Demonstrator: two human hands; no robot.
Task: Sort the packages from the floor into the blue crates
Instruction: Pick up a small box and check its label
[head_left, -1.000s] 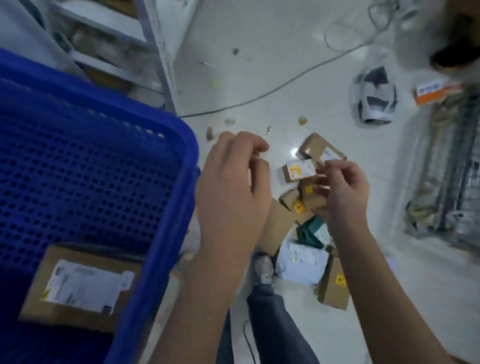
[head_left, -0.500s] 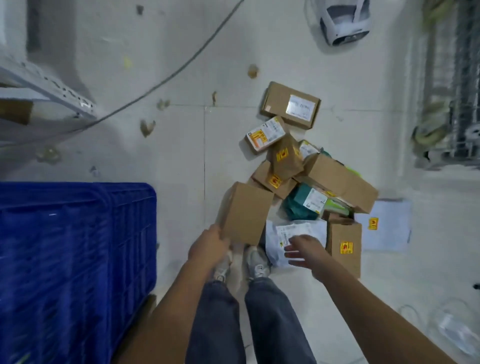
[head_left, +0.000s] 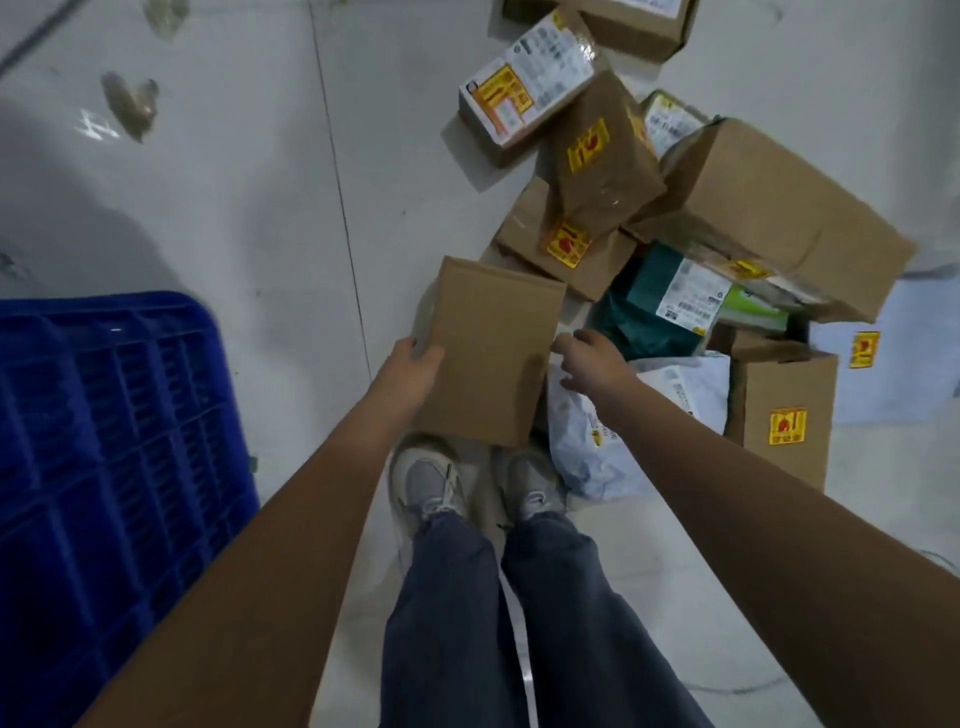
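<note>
A plain brown cardboard box is held above my shoes, its blank face up. My left hand grips its left edge. My right hand hovers at the box's right edge with fingers spread; whether it touches the box I cannot tell. A pile of packages lies on the floor beyond: a labelled box, a long brown box, a green package, a white mailer bag and a box with a yellow sticker. The blue crate stands at the left.
The floor is pale tile with stains at upper left. My shoes and dark trousers fill the lower middle. A flat white envelope lies at the far right beside the pile.
The view has dropped closer to the pile. My left hand has lifted the plain box up over my shoes, and my right hand has moved from the white mailer toward the box's right edge.
</note>
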